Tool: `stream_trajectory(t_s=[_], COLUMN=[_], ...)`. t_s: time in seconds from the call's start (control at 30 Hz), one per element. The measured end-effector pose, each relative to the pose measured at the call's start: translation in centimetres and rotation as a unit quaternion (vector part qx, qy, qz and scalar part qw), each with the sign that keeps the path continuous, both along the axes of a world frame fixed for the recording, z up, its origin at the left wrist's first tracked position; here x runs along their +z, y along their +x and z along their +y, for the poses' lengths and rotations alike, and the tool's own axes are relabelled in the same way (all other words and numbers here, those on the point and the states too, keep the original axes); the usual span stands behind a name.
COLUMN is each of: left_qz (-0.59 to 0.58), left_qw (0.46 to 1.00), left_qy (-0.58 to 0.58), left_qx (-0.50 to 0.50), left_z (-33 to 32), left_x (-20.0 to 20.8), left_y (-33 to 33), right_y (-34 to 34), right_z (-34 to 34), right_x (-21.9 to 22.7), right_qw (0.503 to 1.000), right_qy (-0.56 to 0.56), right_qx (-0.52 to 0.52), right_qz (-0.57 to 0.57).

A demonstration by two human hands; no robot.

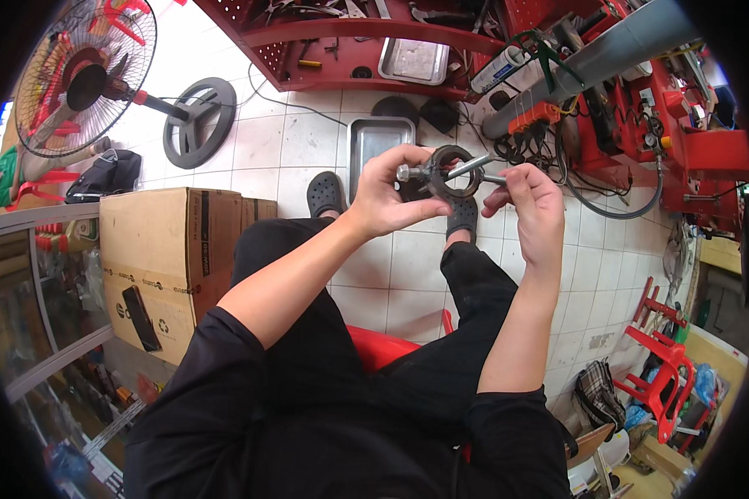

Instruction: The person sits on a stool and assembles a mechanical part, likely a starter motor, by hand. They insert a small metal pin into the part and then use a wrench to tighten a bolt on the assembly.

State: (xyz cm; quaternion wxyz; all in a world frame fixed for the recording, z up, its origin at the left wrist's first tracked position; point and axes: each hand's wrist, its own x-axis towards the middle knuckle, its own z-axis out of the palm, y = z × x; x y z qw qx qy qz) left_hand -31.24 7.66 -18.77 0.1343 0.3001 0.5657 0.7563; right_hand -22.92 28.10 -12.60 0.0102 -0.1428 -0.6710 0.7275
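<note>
My left hand [389, 193] is wrapped round a dark ring-shaped metal part [453, 195], held up in front of my knees. A silver threaded end or fitting [405, 173] sticks out on its left side. Across the ring runs a slim silver rod [471, 167], slanting up to the right. My right hand [534, 204] is closed, thumb and fingertips pinching the end of a short metal shaft [494, 179] on the ring's right side. Whether this shaft and the slanting rod are one piece, I cannot tell.
A metal tray [379, 125] lies on the tiled floor beyond my hands. Behind it stands a red tool cart [333, 37]. Cardboard boxes [146, 249] with a phone [141, 318] on top are at left, near a standing fan [87, 83]. Cables and red machinery [641, 150] fill the right.
</note>
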Motion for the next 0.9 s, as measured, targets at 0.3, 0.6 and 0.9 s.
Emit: stream_trajectory(t_s=[0.3,0.6,0.9], left_qz=[-0.083,0.010,-0.018], left_qw=[0.996,1.000,0.998], left_qy=[0.034,-0.014,-0.047], left_qx=[-0.019,-0.002,-0.022], left_z=[0.3,0.1,0.0], left_x=[-0.1,0.5,0.7], left_y=[-0.2,-0.3,-0.4], right_y=[0.1,-0.1,-0.2], right_z=[-0.5,-0.9,-0.4], right_x=[-0.1,0.2,0.0], right_qw=[0.997,0.999,1.000], right_qy=[-0.030,-0.015,-0.007], right_qx=[0.000,-0.031,-0.030], right_qz=[0.066,0.020,0.000])
